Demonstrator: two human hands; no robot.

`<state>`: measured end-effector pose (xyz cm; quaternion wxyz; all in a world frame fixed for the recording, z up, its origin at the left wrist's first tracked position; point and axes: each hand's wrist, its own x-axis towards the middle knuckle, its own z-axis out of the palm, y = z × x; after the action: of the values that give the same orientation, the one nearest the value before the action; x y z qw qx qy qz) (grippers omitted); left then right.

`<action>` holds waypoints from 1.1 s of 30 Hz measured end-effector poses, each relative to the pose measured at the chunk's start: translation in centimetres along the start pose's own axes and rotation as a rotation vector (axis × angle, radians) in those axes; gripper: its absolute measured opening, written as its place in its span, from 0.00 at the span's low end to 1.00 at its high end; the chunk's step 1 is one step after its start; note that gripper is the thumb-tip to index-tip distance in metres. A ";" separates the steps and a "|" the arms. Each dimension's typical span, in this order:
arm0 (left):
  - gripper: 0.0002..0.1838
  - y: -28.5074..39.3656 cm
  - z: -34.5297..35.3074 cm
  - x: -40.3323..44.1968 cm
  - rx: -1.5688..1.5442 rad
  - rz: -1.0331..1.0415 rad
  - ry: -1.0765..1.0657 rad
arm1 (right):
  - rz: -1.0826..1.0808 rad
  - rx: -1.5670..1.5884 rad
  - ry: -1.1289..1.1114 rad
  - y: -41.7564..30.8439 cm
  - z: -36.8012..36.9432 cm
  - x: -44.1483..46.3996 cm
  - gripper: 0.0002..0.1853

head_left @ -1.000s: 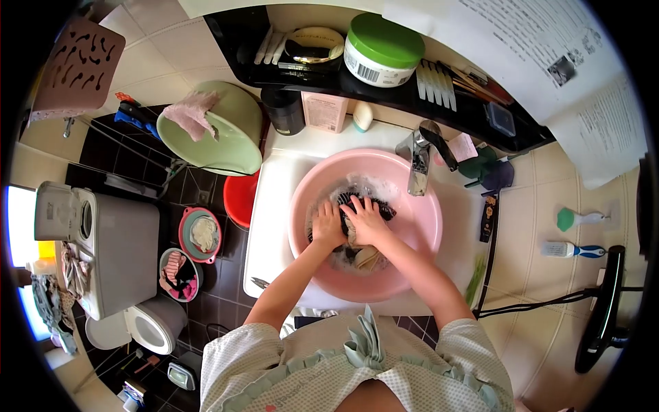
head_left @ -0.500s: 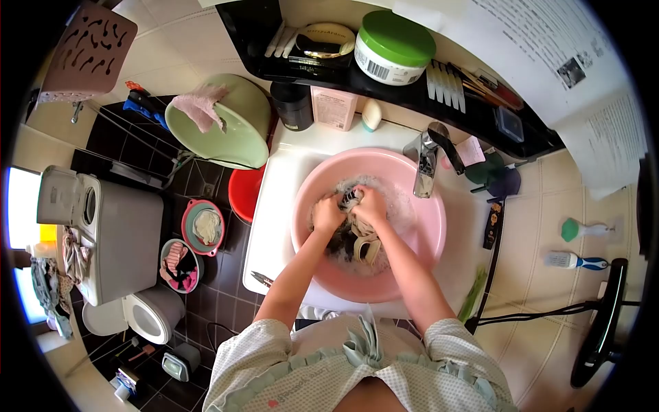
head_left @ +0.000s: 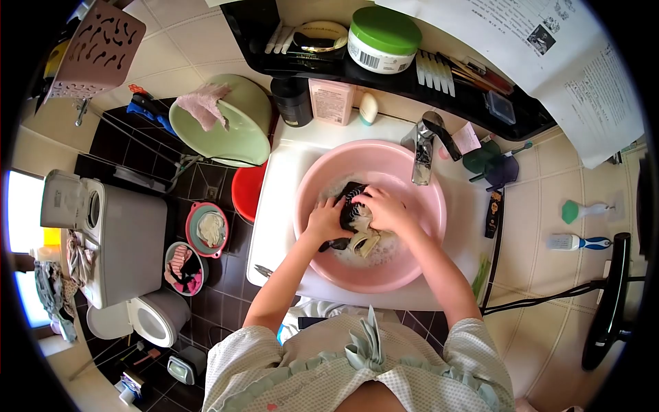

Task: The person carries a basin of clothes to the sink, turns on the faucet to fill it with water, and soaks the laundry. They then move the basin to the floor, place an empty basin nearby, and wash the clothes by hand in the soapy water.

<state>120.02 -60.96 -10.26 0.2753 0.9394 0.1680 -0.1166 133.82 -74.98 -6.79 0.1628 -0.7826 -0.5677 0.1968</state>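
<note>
Touching: one wet cloth bundle (head_left: 360,221), your left hand (head_left: 327,220) and right hand (head_left: 386,209)
Fingers (head_left: 374,200): half-curled; whether gripping, cannot tell
Basin (head_left: 427,206): one, pink

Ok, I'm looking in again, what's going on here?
The person's left hand is on dark cloth in a pink basin of sudsy water; the right hand is at pale cloth beside it. How firmly either hand grips is unclear. The basin sits on a white sink top, with the faucet reaching over its rim.
</note>
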 end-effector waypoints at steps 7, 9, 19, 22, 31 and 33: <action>0.69 1.8 2.1 0.8 0.289 -0.159 -0.121 | 0.089 -0.406 -0.200 -0.7 4.5 0.6 0.49; 0.67 1.5 2.5 1.8 0.349 -0.164 -0.187 | 0.114 -0.400 -0.277 -0.6 4.4 1.9 0.49; 0.54 -2.2 6.6 4.4 0.129 -0.209 -0.064 | 0.412 -0.084 -0.076 1.7 6.1 6.1 0.24; 0.50 -0.3 2.6 4.1 0.009 -0.230 -0.070 | 0.495 -0.042 0.062 1.4 6.4 5.5 0.20; 0.48 -1.7 3.6 3.1 -0.934 -0.197 0.035 | 0.539 1.153 0.299 1.5 4.9 2.2 0.24; 0.50 -1.6 2.8 2.4 -1.106 -0.162 0.006 | 0.444 1.084 0.233 1.2 3.8 1.3 0.27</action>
<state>121.30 -60.66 -14.10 0.7169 0.6393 0.2766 -0.0290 133.32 -73.97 -10.83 0.5551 -0.7044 -0.1875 0.4006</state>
